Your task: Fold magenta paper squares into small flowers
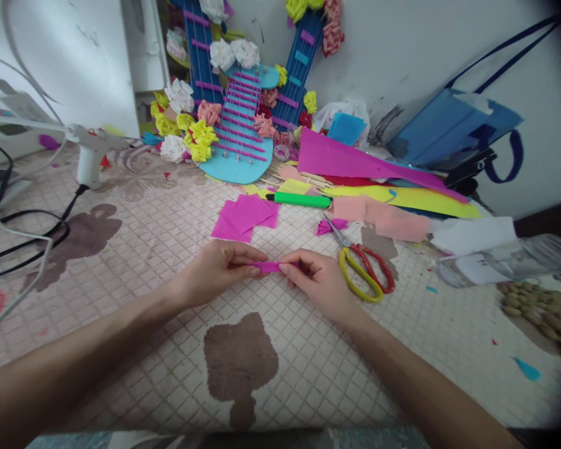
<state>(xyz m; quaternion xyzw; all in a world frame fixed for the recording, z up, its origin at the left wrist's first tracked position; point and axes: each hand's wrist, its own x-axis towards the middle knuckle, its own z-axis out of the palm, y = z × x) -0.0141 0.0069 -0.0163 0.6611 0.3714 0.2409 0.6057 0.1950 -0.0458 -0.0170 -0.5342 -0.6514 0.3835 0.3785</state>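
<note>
Between my two hands stretches a narrow folded strip of magenta paper (268, 267), held level just above the patterned tablecloth. My left hand (217, 268) pinches its left end with thumb and fingers. At the other end, my right hand (314, 277) pinches it the same way. Beyond my left hand lies a small pile of magenta paper squares (243, 216). Scissors (362, 265) with one yellow and one red handle rest beside my right hand, blades pointing away. A small gathered magenta paper piece (331, 226) touches the blade tips.
A green marker (302, 199) lies behind the squares, near peach paper pieces (393, 219) and large coloured sheets (369, 163). Paper-flower-decorated toy instruments (243, 125) lean at the wall. A glue gun (88, 156) with cables stands left; a clear jar (533, 257) lies right, near peanuts (537, 308).
</note>
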